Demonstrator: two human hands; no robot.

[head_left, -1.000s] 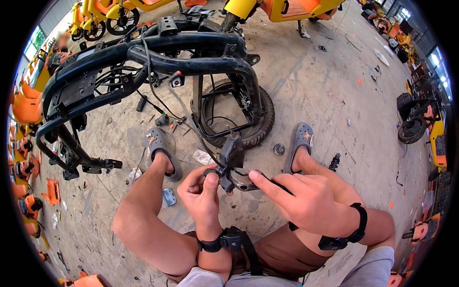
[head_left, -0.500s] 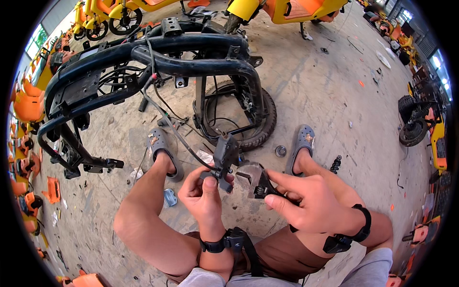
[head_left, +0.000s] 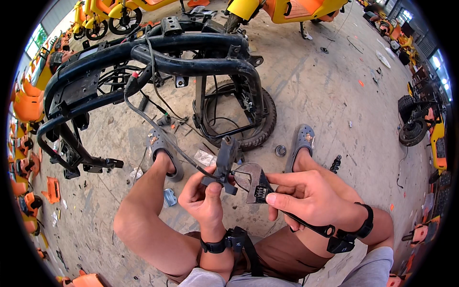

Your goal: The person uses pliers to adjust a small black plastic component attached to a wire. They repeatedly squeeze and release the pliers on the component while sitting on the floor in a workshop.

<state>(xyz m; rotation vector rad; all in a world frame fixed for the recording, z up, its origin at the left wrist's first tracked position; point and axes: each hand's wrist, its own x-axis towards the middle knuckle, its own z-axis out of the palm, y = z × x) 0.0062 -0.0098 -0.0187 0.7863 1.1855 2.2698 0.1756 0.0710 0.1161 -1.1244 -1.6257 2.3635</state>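
A dark grey angular part (head_left: 225, 165) is pinched upright between the thumb and fingers of my left hand (head_left: 203, 198). From its side a grey cable (head_left: 179, 152) runs back toward the black frame. My right hand (head_left: 313, 198) grips a black-handled adjustable wrench (head_left: 258, 184), thumb near the adjusting screw. The wrench's metal jaws point left and meet the side of the part; I cannot tell whether they clasp anything there. The handle end, with its hole, shows below my right palm.
Ahead stands a bare black scooter frame (head_left: 191, 68) over a tyre (head_left: 267, 117). A metal ring (head_left: 280, 151), a coil spring (head_left: 336, 164) and a blue piece (head_left: 169, 197) lie on the concrete floor. Yellow and orange scooters (head_left: 306, 12) stand behind; orange panels line the left.
The wrench has turned and its jaws have come left against the part, baring its handle. The cable's bend has shifted left, and the part is slightly lower and tilted differently.
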